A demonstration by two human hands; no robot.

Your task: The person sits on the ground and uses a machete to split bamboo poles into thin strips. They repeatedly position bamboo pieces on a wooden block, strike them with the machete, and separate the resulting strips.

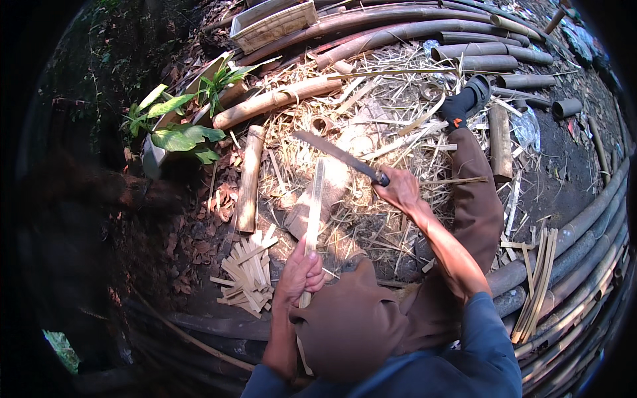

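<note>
The bamboo strip stands near the middle of the view, its long axis running almost straight from six o'clock to twelve o'clock, the upper end pointing up and a touch to one o'clock. Its lower part is clamped in the left hand, whose fingers are wrapped tightly round it; the strip's tail shows again below the fist. The upper end rests over a worn chopping block lying among straw-like shavings.

At two o'clock from the strip, the right hand has its fingers closed round the handle of a long knife; the blade slants toward ten o'clock, its tip above and just left of the strip's top, apart from it.

At eight o'clock from the left hand lies a heap of short cut slats. A split bamboo piece lies at nine o'clock of the strip, nearly parallel. The person's bent knee sits right below the strip, hiding its lower end. Long bamboo poles lie across twelve o'clock, a bundle of thin strips at four o'clock.
</note>
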